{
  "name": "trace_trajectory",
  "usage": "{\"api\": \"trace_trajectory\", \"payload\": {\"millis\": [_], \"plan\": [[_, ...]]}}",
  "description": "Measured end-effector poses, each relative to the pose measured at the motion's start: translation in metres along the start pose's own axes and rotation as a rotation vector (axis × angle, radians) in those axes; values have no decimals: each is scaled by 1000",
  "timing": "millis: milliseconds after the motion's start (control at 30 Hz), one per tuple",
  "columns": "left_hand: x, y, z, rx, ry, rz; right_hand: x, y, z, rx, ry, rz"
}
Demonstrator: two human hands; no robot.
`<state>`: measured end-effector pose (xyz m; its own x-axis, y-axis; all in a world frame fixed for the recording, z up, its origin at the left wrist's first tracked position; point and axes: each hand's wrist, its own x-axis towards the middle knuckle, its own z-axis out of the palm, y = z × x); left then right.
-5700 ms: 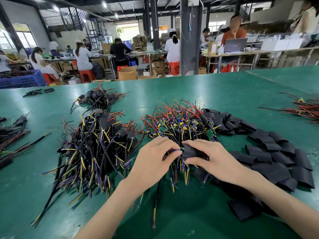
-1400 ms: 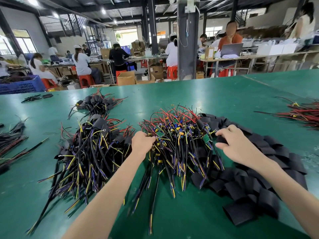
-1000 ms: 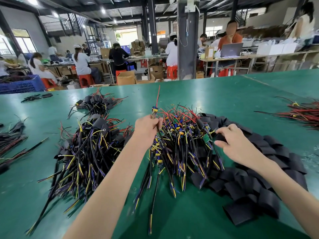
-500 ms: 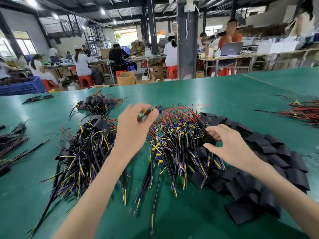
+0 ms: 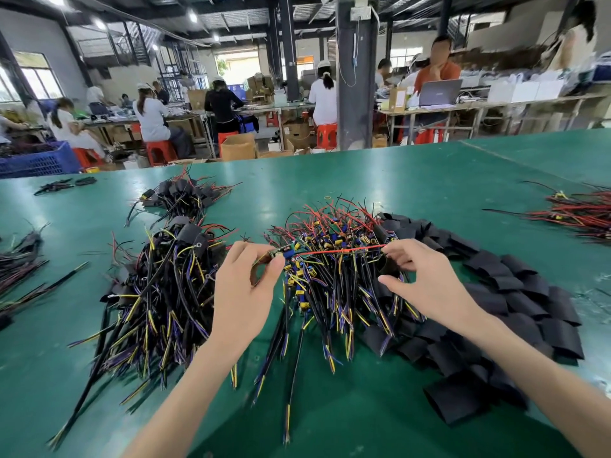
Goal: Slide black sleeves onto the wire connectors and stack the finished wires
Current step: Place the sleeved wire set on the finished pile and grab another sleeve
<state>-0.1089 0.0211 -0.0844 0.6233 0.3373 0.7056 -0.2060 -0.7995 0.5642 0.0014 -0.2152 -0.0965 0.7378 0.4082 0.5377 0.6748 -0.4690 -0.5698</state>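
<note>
Light, limp wire (image 5: 337,251): left hand (image 5: 244,292) pinches its stiff connector (image 5: 281,254), right hand (image 5: 426,282) pinches the red end, perhaps a sleeve (image 5: 386,268) too.

Our two bare forearms reach in from the lower edge, angled toward each other. Our left grip (image 5: 246,289) stands with its back to us, thumb and forefinger pinching one end of a wire (image 5: 337,251). Our right grip (image 5: 426,279) is held level with it, palm turned left, thumb and forefinger pinching the other end, the remaining fingers loosely spread below.
</note>
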Motion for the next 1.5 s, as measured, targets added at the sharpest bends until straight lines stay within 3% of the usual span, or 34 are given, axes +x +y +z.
{"api": "trace_trajectory", "payload": {"millis": [967,1100,1267,1500], "plan": [[-4,-1,3,19,-37,-34,1,1,-3,285,68,90],[-4,-1,3,0,-36,-29,0,0,-2,133,65,-5],[-6,4,6,-37,-72,40,-2,-7,-1,-255,43,-274],[-15,17,16,-20,-174,138,-10,-33,9,-313,46,-444]]}}
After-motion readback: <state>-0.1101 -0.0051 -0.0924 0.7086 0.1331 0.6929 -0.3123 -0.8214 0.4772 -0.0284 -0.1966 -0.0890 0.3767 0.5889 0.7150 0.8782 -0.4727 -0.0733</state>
